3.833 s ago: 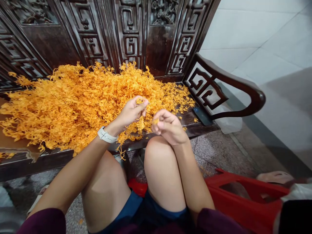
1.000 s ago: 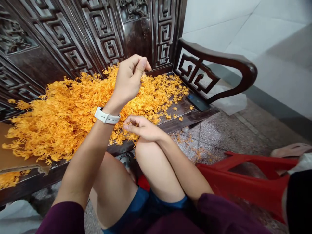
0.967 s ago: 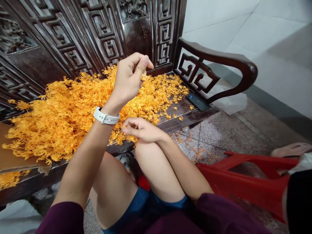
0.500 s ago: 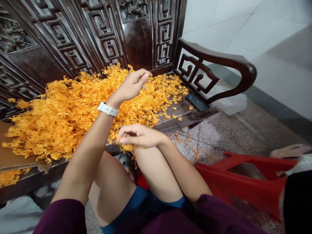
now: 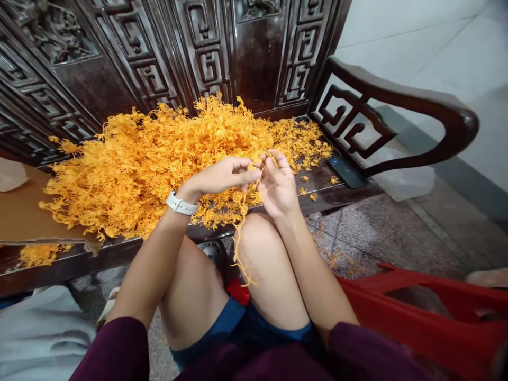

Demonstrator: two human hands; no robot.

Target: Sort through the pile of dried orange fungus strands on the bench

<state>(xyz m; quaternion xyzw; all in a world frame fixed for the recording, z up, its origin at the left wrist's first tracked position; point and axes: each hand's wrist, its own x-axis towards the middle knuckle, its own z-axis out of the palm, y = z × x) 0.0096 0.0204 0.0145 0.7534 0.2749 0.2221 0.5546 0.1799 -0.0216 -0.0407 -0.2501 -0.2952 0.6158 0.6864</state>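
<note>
My left hand (image 5: 224, 175), with a white watch on its wrist, is closed at the fingertips on a thin orange plastic strand with small branches (image 5: 237, 246). The strand dangles from there past my knee. Right beside it, my right hand (image 5: 281, 186) has its palm turned up and pinches the upper end of the orange piece between thumb and fingers. Exactly where each fingertip grips is partly hidden. Behind both hands a big heap of spidery orange plastic pieces (image 5: 138, 166) covers the bench seat, with smaller loose pieces (image 5: 305, 140) at its right end.
The dark carved wooden bench has a curved armrest (image 5: 413, 95) on the right. A phone (image 5: 346, 172) lies near it. Cardboard (image 5: 35, 211) sits at the left. A red plastic stool (image 5: 413, 301) stands at the lower right, and orange scraps (image 5: 341, 259) litter the floor.
My right hand has risen from my knee and turned palm up. My left hand has come down to meet it, and the orange strand now hangs between them. The view has shifted left.
</note>
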